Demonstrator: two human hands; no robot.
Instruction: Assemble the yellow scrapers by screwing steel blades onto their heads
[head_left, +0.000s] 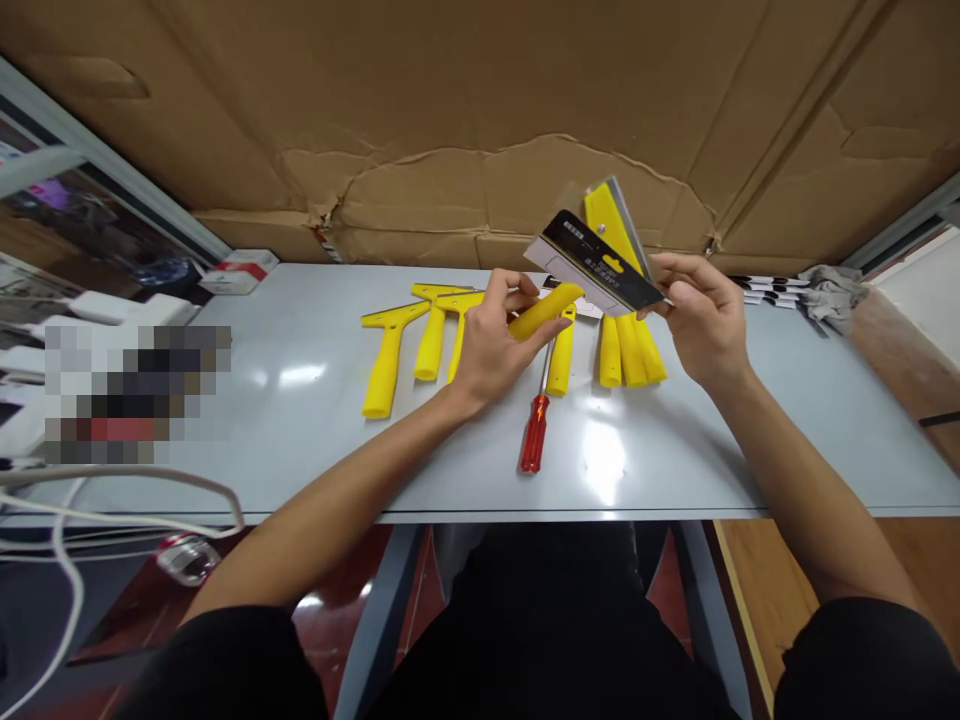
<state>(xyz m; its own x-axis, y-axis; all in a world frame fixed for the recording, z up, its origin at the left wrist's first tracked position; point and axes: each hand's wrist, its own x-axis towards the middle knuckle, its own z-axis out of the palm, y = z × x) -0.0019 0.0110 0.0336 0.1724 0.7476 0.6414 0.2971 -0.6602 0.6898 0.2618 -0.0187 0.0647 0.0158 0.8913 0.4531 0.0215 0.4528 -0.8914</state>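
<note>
My left hand (pixel 491 345) is closed around a yellow scraper handle (pixel 551 310), raised above the table. Fingers of my right hand (pixel 701 305) pinch the right end of a black and white packaging card (pixel 592 262) with a hang hole. Behind the card, a yellow scraper head (pixel 611 225) with a metal blade sticks up; the card hides whether it joins the handle in my left hand. Below my hands lies a red-handled screwdriver (pixel 533 435), beside another yellow handle (pixel 560 360).
Several yellow scrapers (pixel 384 365) lie left of my left hand, and more yellow handles (pixel 632 352) lie below the card. Black and white cards (pixel 772 292) and a grey cloth (pixel 832 295) are at the right back. A small box (pixel 240 271) sits at the left back, before a cardboard wall (pixel 480 90).
</note>
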